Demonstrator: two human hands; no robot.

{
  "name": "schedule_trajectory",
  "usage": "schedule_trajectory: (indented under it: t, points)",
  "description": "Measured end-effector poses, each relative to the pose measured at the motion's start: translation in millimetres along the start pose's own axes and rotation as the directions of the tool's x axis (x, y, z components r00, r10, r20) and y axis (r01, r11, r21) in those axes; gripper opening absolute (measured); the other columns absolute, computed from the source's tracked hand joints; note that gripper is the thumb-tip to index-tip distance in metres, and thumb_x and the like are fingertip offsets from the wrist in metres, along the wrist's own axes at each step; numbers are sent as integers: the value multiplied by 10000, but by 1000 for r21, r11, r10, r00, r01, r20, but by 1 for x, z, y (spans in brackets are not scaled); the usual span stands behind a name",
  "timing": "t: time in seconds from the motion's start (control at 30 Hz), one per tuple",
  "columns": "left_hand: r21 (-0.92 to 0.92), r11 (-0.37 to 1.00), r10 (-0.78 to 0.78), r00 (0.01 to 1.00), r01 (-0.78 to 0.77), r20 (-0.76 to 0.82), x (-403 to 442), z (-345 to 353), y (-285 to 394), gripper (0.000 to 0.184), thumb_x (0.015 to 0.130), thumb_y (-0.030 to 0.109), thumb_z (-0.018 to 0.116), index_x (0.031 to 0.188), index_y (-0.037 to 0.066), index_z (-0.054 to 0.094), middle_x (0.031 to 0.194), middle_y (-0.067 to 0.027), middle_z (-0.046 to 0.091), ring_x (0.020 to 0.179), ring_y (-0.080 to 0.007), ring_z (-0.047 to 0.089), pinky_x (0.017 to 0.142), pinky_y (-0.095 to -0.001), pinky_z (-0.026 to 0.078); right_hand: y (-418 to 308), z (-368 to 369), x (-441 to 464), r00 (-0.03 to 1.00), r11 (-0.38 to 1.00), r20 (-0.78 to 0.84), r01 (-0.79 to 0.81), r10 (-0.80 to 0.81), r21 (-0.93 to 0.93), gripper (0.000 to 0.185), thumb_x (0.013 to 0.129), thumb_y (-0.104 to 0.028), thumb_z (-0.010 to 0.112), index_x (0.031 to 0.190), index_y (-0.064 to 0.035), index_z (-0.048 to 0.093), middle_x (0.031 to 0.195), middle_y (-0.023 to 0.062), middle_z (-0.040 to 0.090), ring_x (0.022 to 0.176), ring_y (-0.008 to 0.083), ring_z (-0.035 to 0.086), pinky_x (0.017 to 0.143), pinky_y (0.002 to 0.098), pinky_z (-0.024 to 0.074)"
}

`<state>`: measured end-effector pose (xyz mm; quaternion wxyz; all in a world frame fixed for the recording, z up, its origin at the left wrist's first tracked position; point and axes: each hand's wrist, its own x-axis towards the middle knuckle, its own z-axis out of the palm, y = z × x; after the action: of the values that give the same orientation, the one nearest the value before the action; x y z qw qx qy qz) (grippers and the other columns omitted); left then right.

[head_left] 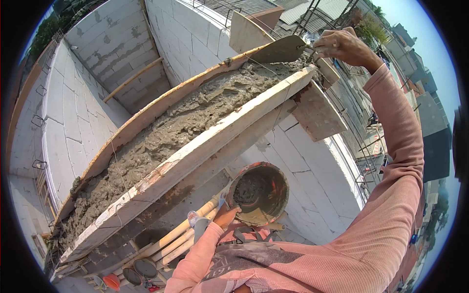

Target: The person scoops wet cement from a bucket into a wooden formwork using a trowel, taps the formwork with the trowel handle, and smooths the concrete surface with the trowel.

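Observation:
My right hand (344,46), stretched far out at the upper right, is closed round the handle of a trowel. The dark trowel blade (277,50) lies at the far end of a long wooden form, touching or just above the wet concrete (181,117) that fills it. Low in the middle, my left hand (225,216) grips the near left side of a bucket (279,188). Grey mix sits in the bottom of this bucket, which is tilted towards me. The fingers of my left hand are partly hidden.
A white-edged board (195,141) forms the form's near side, and a thin curved board (141,115) its far side. Bamboo poles (171,239) run below, near other buckets (145,268). Block walls (73,117) drop away beyond. Rooftops (298,12) lie far below.

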<state>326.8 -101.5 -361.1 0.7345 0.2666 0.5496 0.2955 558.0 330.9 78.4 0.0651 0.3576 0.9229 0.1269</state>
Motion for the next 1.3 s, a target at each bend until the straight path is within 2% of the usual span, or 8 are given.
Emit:
schedule_trajectory:
  t: [0.17,0.3,0.47,0.67,0.9,1.13,1.23,1.3]
  points:
    - [-42,985,163,980,-168,-110,-1,4,-9,732,850,207,691,1497,13,408,1316,-144,608,1179,-259,579,1036,-345,443,-2,-54,-16,984,976,-156,53,-87,-210,371,895,-376,731,1167,-123,741,1044,44,702,1039,197,652,997,366,395]
    - [-5,994,108,985,-109,-132,-2,3,-3,742,850,205,665,1521,42,393,1257,-132,629,1077,-245,591,973,-345,460,-49,-111,-28,976,996,-204,58,-71,-69,316,874,-314,747,1103,-97,748,1012,13,704,1011,181,651,995,370,400]
    - [-42,988,141,981,-148,-136,11,0,-23,781,839,218,643,1552,60,364,1232,-120,623,1014,-235,570,929,-340,466,-121,-75,-9,927,909,-202,237,-317,-342,239,873,-257,739,1086,-155,778,1020,-23,712,1051,146,610,1034,362,376]
    - [-31,986,157,977,-163,-141,-16,-18,-11,896,820,94,630,1611,42,213,1474,-146,477,1303,-252,481,1077,-322,394,-145,-76,-11,965,975,-189,151,-181,-161,219,881,-249,742,1080,-176,798,1054,-35,709,1063,129,598,1027,372,360]
    - [-112,983,126,980,-144,-154,-41,-42,-6,883,836,107,626,1616,67,213,1473,-144,483,1277,-258,510,1030,-337,448,-152,-77,-16,911,913,-280,195,-304,-358,194,903,-198,735,1089,-168,785,1068,-23,711,1096,122,603,1033,372,358]
    - [-148,954,223,946,-262,-237,-56,-56,-36,817,856,95,599,1595,30,257,1370,-137,541,1115,-215,552,943,-324,476,-100,-133,-21,993,924,-111,-4,-42,-383,186,868,-219,749,1043,-170,791,979,31,715,1029,199,642,1071,430,328]
    - [-52,984,156,969,-168,-190,-65,-64,-27,900,795,61,611,1606,31,223,1508,-173,468,1313,-273,495,1060,-350,435,-80,-120,-8,998,955,49,59,-46,-292,204,837,-273,765,1009,-168,797,951,21,718,1002,202,643,1064,456,292]
    - [-83,981,150,960,-174,-236,-64,-59,-29,811,883,98,615,1602,45,243,1330,-129,570,1053,-197,572,910,-327,488,-70,-111,8,989,966,136,87,-55,-243,192,828,-260,770,998,-176,800,949,16,723,991,204,639,1050,444,293]
